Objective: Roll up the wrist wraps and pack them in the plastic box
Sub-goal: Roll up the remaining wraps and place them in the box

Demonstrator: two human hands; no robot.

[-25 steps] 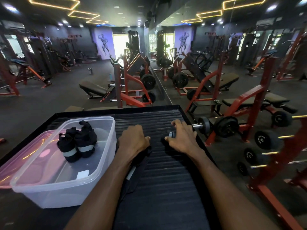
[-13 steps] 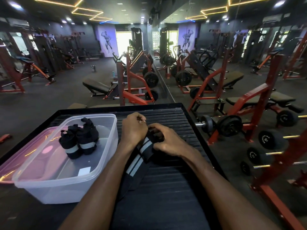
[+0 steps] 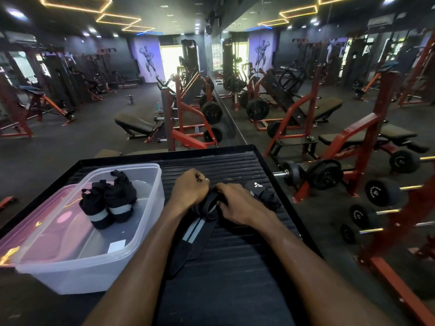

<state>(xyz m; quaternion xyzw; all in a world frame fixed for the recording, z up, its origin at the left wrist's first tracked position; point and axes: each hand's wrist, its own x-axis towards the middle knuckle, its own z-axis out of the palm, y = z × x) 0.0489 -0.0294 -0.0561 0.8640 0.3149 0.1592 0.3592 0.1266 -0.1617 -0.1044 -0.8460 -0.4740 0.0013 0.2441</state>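
— Black webbing, first item: wrist wrap (image 3: 207, 205), partly rolled, gripped by both hands on ribbed black platform (image 3: 235, 267).
— Left hand (image 3: 189, 190)?
— Fingers curled tight over far end of roll, knuckles up, pressing down on it.
— Right hand (image 3: 237, 204)?
— Fingers bent round near side of same roll, thumb tucked against coil. Loose tail (image 3: 190, 238) with two pale stripes trailing back toward body, flat on platform, between forearms.
— Next item outward?
— Second black wrap (image 3: 263, 195), bunched, small white logo on top, lying just beyond right hand, touching or nearly touching fingers; cannot tell which.
— Container?
— Clear plastic box (image 3: 146, 222), open, just left of left forearm. Inside, two rolled wraps (image 3: 109, 203) standing side by side, black with pale bands, toward far end. White label on box floor, near corner.
— Lid?
— Pink-tinted translucent lid (image 3: 35, 222) lying left of box, partly under it.
— Surroundings?
— Red-framed benches (image 3: 353, 137), dumbbell rack (image 3: 381, 201) at right, wall mirror (image 3: 294, 78), dark gym floor beyond.
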